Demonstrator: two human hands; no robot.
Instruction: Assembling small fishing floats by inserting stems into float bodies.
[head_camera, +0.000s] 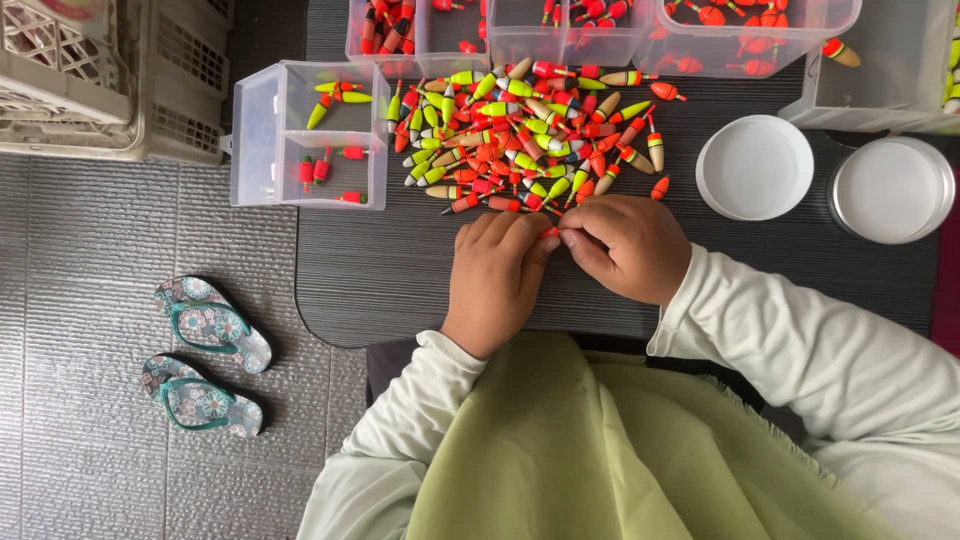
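A small red float (549, 233) is pinched between the fingertips of the left hand (493, 275) and the right hand (628, 246), at the middle of the frame, above the dark bench (380, 270). Both grips are closed on it. Just above, a pile of floats (530, 135) is spread out. At upper left, a clear divided box (308, 135) is seen with a few floats inside. At upper right, two round white tubs (754, 167) are set side by side.

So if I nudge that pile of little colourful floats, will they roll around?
Probably: the floats look rounded and tapered, so they would likely roll in curves. They seem small and light, so a push from the hands could easily scatter them.
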